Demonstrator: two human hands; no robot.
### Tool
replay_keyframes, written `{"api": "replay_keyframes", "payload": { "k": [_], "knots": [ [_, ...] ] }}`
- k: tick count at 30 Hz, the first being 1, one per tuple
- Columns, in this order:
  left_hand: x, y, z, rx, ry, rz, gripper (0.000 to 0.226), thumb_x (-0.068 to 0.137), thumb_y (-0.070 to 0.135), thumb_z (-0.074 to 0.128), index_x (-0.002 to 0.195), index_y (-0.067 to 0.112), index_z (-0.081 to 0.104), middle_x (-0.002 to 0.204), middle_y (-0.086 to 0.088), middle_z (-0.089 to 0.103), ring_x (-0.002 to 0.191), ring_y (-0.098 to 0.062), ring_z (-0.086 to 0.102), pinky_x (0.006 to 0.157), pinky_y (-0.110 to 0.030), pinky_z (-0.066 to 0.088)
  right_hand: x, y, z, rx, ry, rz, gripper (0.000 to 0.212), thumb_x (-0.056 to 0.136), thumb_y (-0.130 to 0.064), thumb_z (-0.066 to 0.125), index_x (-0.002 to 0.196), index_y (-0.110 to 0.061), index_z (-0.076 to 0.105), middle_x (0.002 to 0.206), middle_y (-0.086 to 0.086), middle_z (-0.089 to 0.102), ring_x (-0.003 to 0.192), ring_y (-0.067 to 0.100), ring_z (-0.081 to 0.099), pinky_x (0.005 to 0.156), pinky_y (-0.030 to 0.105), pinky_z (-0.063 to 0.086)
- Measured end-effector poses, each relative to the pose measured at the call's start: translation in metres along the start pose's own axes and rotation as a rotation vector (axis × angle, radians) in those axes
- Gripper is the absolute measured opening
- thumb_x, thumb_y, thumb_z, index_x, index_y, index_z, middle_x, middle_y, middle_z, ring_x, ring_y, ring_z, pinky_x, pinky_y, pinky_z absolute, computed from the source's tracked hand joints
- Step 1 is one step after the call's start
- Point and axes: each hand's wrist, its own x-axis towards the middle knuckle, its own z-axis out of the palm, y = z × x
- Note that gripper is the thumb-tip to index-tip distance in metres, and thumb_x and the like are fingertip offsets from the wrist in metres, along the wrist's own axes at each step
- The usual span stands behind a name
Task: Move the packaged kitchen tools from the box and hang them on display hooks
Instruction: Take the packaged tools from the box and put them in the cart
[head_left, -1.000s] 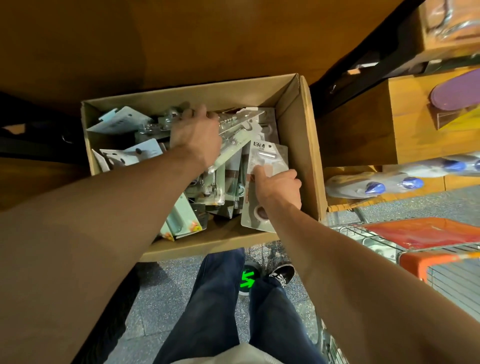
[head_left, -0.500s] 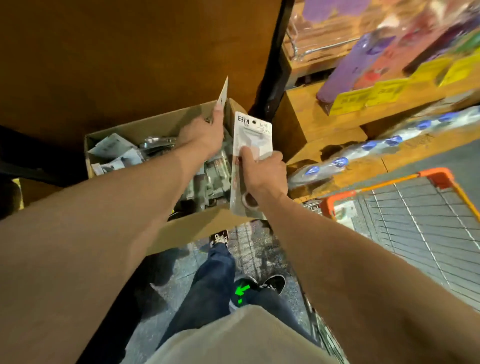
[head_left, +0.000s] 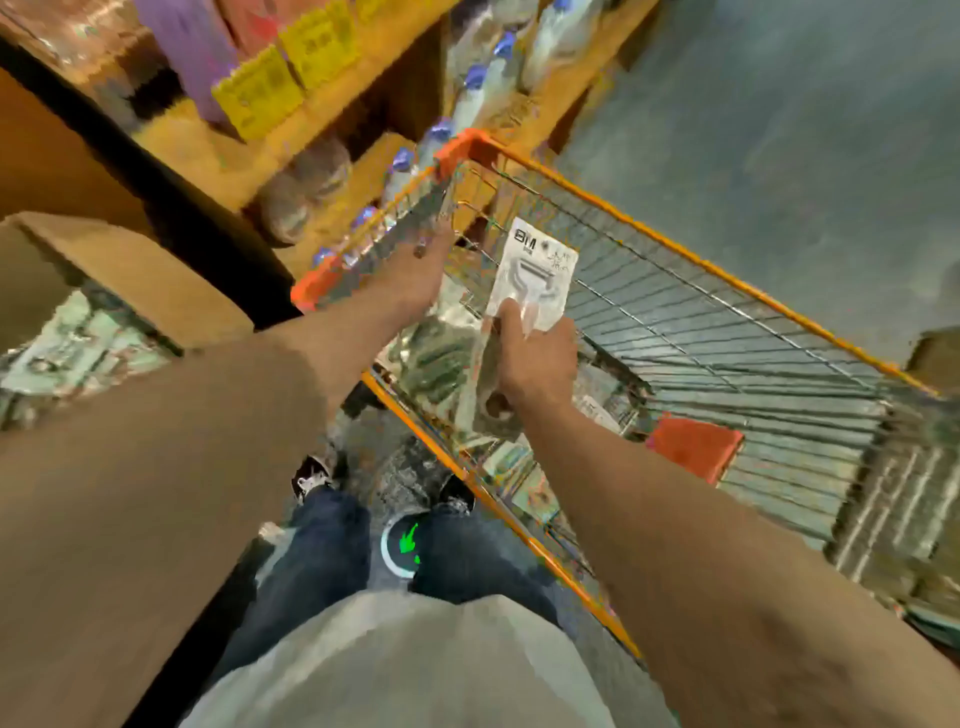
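Observation:
My right hand (head_left: 537, 358) grips a small stack of packaged kitchen tools; the front one is a white card with a peeler (head_left: 535, 270), held upright over the shopping cart. My left hand (head_left: 415, 280) is just to its left, fingers curled, and seems to hold a clear packaged tool (head_left: 431, 358) that hangs below the palm; motion blur hides the grip. The cardboard box (head_left: 130, 280) sits at the left edge, with more pale green and white packages (head_left: 67, 353) inside. No display hooks are in view.
An orange-rimmed wire shopping cart (head_left: 675, 249) fills the right side, with an orange flap (head_left: 696, 447) and loose packages inside. Wooden shelves (head_left: 332, 119) with yellow price tags and blue-capped bottles run along the top left. My legs and shoes are below on grey floor.
My view has swung right, away from the box toward the cart. Both hands have lifted out of the box with packages and now sit over the cart.

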Motion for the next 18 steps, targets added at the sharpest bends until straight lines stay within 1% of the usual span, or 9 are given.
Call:
{"api": "replay_keyframes", "payload": {
  "k": [1,4,5,7,9,12,14,16,18],
  "knots": [
    [0.0,0.002,0.027,0.02,-0.043,-0.007,0.107,0.085,0.093,0.015,0.159,0.019,0.038,0.158,-0.01,0.045,0.147,-0.029,0.041,0.117,-0.035,0.027,0.012,0.027,-0.01,0.021,0.011,0.073,0.072,0.089,-0.072,0.054,0.135,-0.017,0.05,0.128,0.008,0.064,0.113,0.032,0.062,0.089,0.039,0.049],
    [0.009,-0.012,0.097,0.12,-0.188,0.007,0.087,0.098,0.08,0.021,0.162,0.023,0.032,0.167,-0.004,0.033,0.154,-0.029,0.029,0.122,-0.035,0.02,0.041,0.113,-0.025,0.048,0.048,0.283,0.084,0.091,-0.067,0.057,0.15,-0.01,0.041,0.144,0.016,0.056,0.129,0.038,0.057,0.1,0.042,0.047],
    [0.013,-0.02,0.114,0.187,-0.222,-0.006,0.087,0.098,0.08,0.019,0.163,0.024,0.03,0.168,-0.003,0.031,0.155,-0.029,0.028,0.123,-0.037,0.019,0.047,0.138,-0.026,0.036,0.044,0.36,0.088,0.092,-0.066,0.057,0.155,-0.008,0.035,0.15,0.019,0.051,0.134,0.04,0.052,0.106,0.044,0.045],
    [0.025,-0.041,0.145,0.299,-0.27,-0.017,0.09,0.096,0.082,0.016,0.159,0.023,0.038,0.163,-0.007,0.039,0.15,-0.032,0.036,0.12,-0.04,0.027,0.056,0.181,-0.023,0.016,0.034,0.489,0.093,0.095,-0.062,0.058,0.161,-0.006,0.024,0.159,0.02,0.041,0.143,0.04,0.044,0.114,0.044,0.039],
    [0.03,-0.055,0.167,0.32,-0.29,-0.017,0.086,0.097,0.081,0.024,0.152,0.018,0.047,0.155,-0.013,0.047,0.144,-0.035,0.043,0.114,-0.042,0.034,0.063,0.217,-0.017,0.025,0.039,0.573,0.094,0.093,-0.061,0.062,0.16,-0.007,0.023,0.158,0.019,0.042,0.142,0.041,0.044,0.116,0.046,0.039],
    [0.034,-0.068,0.186,0.286,-0.337,-0.077,0.078,0.1,0.071,0.042,0.159,0.02,0.034,0.162,-0.014,0.039,0.148,-0.037,0.036,0.118,-0.048,0.03,0.069,0.245,-0.007,-0.029,0.038,0.658,0.101,0.093,-0.06,0.063,0.162,-0.008,0.012,0.158,0.02,0.04,0.141,0.044,0.044,0.116,0.048,0.039],
    [0.04,-0.075,0.193,0.328,-0.344,-0.078,0.083,0.098,0.071,0.048,0.16,0.018,0.031,0.162,-0.014,0.04,0.146,-0.038,0.04,0.119,-0.049,0.032,0.073,0.247,-0.002,-0.117,0.048,0.642,0.094,0.097,-0.056,0.061,0.161,-0.005,0.016,0.157,0.021,0.042,0.142,0.042,0.042,0.113,0.047,0.038],
    [0.048,-0.082,0.197,0.394,-0.317,-0.091,0.089,0.095,0.072,0.053,0.161,0.017,0.029,0.162,-0.015,0.039,0.145,-0.039,0.041,0.119,-0.05,0.034,0.079,0.24,0.003,-0.165,0.061,0.598,0.075,0.101,-0.046,0.056,0.156,-0.003,0.027,0.155,0.021,0.043,0.144,0.039,0.039,0.114,0.044,0.036],
    [0.056,-0.088,0.198,0.455,-0.269,-0.116,0.091,0.092,0.074,0.056,0.158,0.017,0.03,0.158,-0.021,0.042,0.14,-0.043,0.045,0.114,-0.05,0.039,0.085,0.224,0.01,-0.106,0.039,0.614,0.064,0.103,-0.037,0.052,0.155,-0.006,0.031,0.155,0.019,0.044,0.143,0.038,0.041,0.113,0.044,0.037]
  ]
}}
